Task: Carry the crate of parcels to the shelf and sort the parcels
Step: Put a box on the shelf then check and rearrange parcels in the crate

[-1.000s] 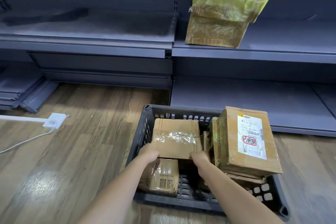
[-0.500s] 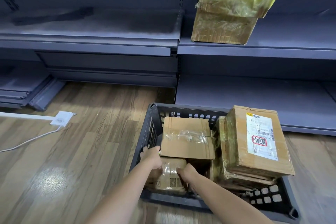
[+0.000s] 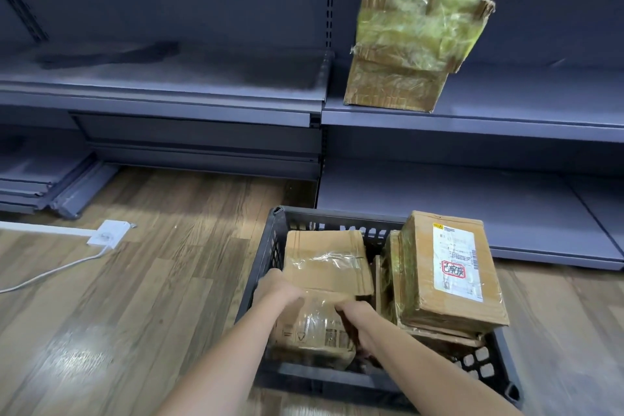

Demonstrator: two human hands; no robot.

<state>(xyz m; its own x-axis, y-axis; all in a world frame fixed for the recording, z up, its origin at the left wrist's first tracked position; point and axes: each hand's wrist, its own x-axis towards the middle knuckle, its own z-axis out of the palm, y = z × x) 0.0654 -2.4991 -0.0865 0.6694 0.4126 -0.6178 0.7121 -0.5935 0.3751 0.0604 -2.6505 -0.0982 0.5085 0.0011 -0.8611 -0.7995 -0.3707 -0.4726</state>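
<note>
While both hands were down inside the crate [image 3: 280,240] at the lower middle of the frame, the risk lay mostly in what leaned over the box they held. The left hand [image 3: 278,290] curled over the upper left edge of a taped parcel [image 3: 310,331] at the crate's near end, and the right hand [image 3: 359,317] gripped its right side, fingers tucked down between it and the neighbouring stack; how far they reached under could not be seen. A flat box [image 3: 326,260] lay just behind, its near edge overlapping the taped parcel's top, so a straight lift would likely have tipped or dragged it. The labelled parcel [image 3: 449,273] at right sat tilted atop a stack [image 3: 439,338] that rose above the crate rim, and a knock from the right forearm could have slid it onto the floor. Glossy tape on the held parcel looked slippery, so a loose two-sided squeeze might have let it drop. One green-taped box [image 3: 412,40] already stood on the shelf [image 3: 506,115] at upper right, its top bulging over its base, and crowding it could have toppled it.
</note>
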